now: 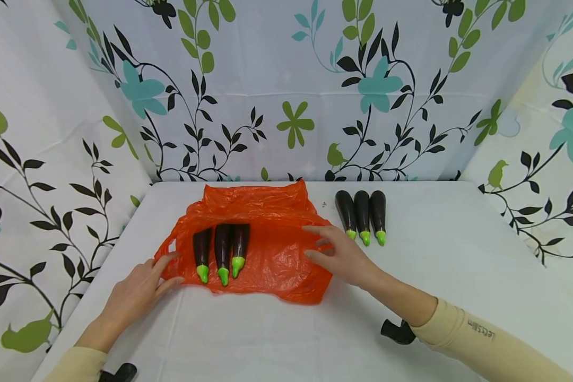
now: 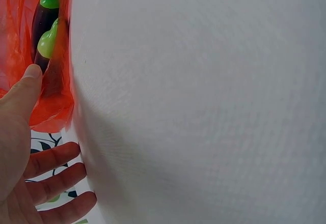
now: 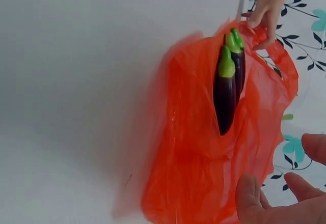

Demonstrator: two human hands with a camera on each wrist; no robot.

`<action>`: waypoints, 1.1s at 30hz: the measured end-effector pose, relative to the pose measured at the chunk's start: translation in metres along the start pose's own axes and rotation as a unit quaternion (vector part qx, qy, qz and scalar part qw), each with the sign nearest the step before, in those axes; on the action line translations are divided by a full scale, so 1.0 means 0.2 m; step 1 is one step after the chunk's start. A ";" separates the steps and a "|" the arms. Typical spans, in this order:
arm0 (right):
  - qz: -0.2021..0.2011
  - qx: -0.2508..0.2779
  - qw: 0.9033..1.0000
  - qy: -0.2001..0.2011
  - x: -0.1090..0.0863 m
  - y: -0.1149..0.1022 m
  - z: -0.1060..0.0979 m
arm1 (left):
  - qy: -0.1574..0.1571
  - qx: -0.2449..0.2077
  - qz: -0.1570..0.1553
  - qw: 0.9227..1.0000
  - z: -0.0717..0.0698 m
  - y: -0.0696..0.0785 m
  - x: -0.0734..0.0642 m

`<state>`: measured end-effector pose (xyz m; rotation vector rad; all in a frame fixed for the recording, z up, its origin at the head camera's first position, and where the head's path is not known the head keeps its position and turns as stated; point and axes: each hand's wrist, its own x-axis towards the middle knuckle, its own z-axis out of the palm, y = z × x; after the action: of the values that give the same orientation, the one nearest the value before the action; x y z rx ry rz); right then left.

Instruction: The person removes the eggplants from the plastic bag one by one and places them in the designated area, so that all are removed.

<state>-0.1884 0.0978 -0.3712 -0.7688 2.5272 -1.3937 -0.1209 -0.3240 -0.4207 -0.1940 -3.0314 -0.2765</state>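
Observation:
A red plastic bag (image 1: 281, 262) lies spread on the white table with its mouth toward me. Three dark eggplants with green stem ends, one of them the leftmost eggplant (image 1: 201, 252), lie at its left half, their far ends under the upper layer. At the bag's left edge is my left hand (image 1: 136, 291), fingers spread; the left wrist view shows its thumb (image 2: 31, 76) beside an eggplant's green end (image 2: 47, 43). My right hand (image 1: 340, 253) reaches over the bag's right side, fingers extended and apart, with nothing gripped between them.
Another three eggplants (image 1: 362, 212) lie side by side on the table (image 1: 434, 228) to the bag's right, green ends toward me. A printed leaf-pattern curtain (image 1: 267, 63) hangs behind the table and along both sides.

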 end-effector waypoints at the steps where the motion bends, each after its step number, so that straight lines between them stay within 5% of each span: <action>1: 0.000 -0.002 1.000 -0.007 0.01 0.00 0.02 | 0.000 0.001 0.000 1.000 0.00 0.00 0.00; 17: 0.045 -0.025 0.996 -0.073 0.22 -0.08 0.26 | -0.007 0.003 -0.005 1.000 0.00 0.00 0.00; 33: 0.091 -0.021 0.991 -0.092 0.42 -0.08 0.51 | -0.001 -0.004 0.001 1.000 0.01 0.00 0.00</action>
<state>-0.2173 -0.0280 -0.4052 -0.6242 2.4225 -1.1602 -0.1216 -0.3243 -0.4219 -0.1980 -3.0323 -0.2876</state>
